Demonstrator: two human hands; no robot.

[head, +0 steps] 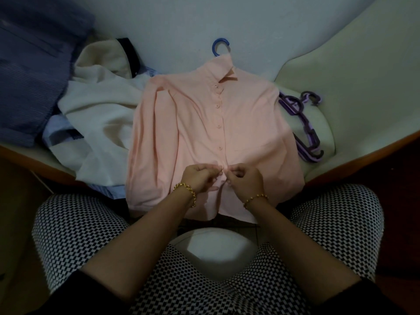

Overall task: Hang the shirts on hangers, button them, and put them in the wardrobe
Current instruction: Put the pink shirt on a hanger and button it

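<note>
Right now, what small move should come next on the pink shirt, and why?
Probably finish fastening the button there: left hand and right hand pinch the pink shirt at its placket, the buttons above look fastened, and the hem below gapes open.

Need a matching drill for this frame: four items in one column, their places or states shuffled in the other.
1. pink shirt
2. blue hanger hook
3. purple hangers
4. cream garment

A. heaped left of the pink shirt
B. front edges pinched by left hand and right hand
C. sticks out above the collar
D. stacked right of the pink shirt

Pairs: 1-B, 2-C, 3-D, 4-A
</note>
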